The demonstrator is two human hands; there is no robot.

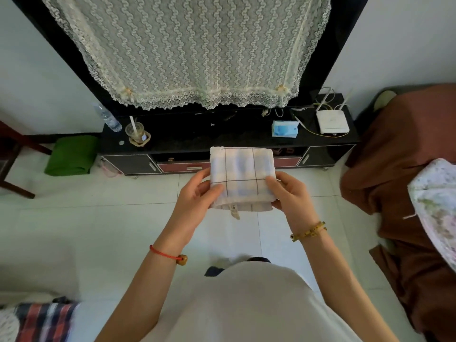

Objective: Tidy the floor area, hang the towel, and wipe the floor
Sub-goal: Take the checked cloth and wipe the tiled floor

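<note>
Folded towel [241, 178] is pinched at both edges by left hand [197, 193] and right hand [290, 191]; folds may be lost if either pinch is loosened.

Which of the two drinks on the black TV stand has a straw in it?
The clear plastic cup has the white straw. It stands in a small holder, right of the water bottle, which leans in the stand's left corner with no straw.

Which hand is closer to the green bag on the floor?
Left. The left hand grips the towel's left edge, on the same side as the green bag. The right hand grips the towel's far edge, farther from the bag.
</note>
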